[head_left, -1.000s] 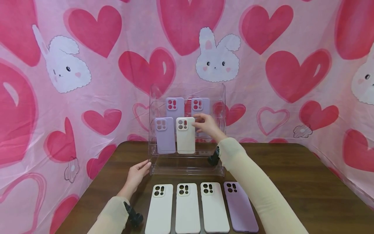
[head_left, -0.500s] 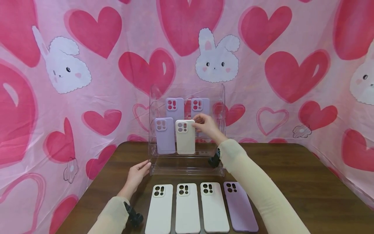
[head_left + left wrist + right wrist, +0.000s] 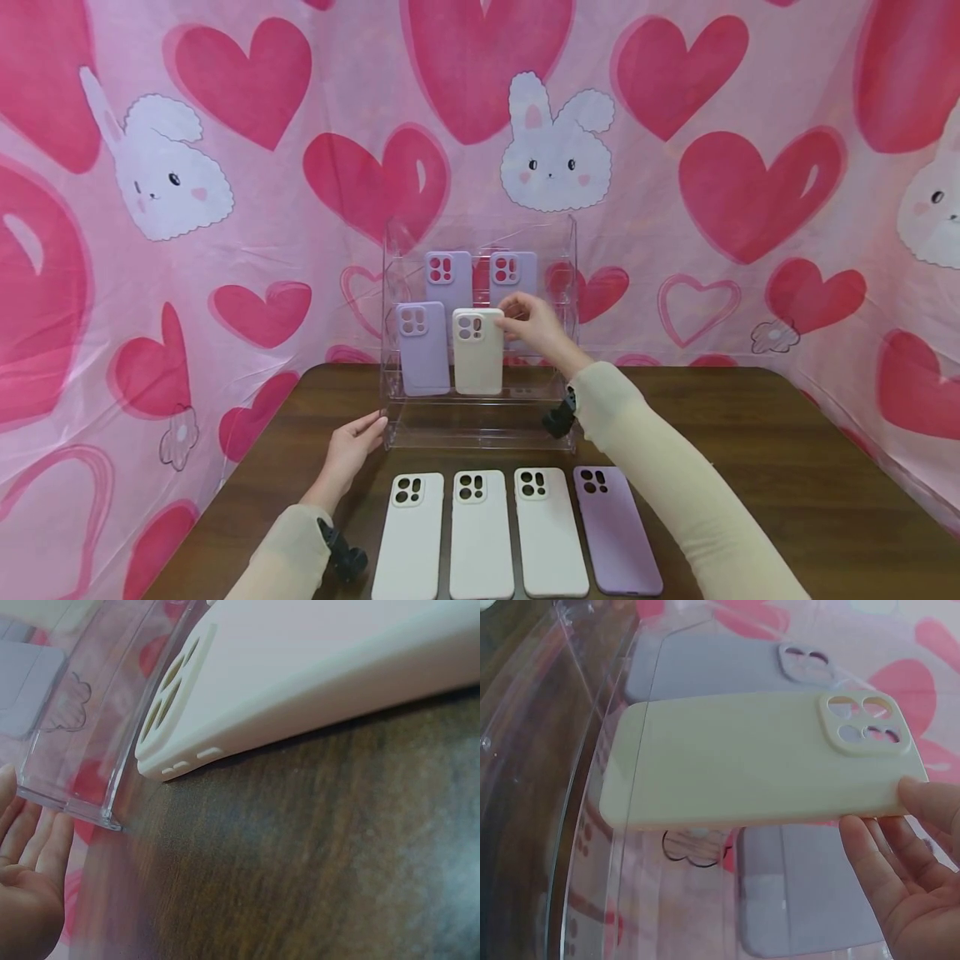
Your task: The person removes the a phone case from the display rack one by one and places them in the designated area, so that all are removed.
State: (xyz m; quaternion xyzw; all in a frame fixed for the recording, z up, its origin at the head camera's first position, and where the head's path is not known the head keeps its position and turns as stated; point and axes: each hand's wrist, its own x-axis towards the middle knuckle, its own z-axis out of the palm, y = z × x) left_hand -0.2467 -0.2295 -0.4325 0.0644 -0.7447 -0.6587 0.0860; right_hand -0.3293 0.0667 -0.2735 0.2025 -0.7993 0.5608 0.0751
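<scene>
Cream phone case point(image 3: 477, 357) in pinch of right grip point(image 3: 536, 327), clear stand point(image 3: 482, 437) in left grip point(image 3: 352, 446)

From my remote station I see both arms dressed in plain, pale cream long sleeves; the right sleeve point(image 3: 678, 475) shows soft creases along the forearm, and the left sleeve point(image 3: 281, 550) ends in a loose cuff. I make out a small black camera mount point(image 3: 345, 557) at the left wrist and a matching black unit point(image 3: 558, 415) at the right. My left grip point(image 3: 352, 446) and right grip point(image 3: 536, 323) are bare hands.
</scene>
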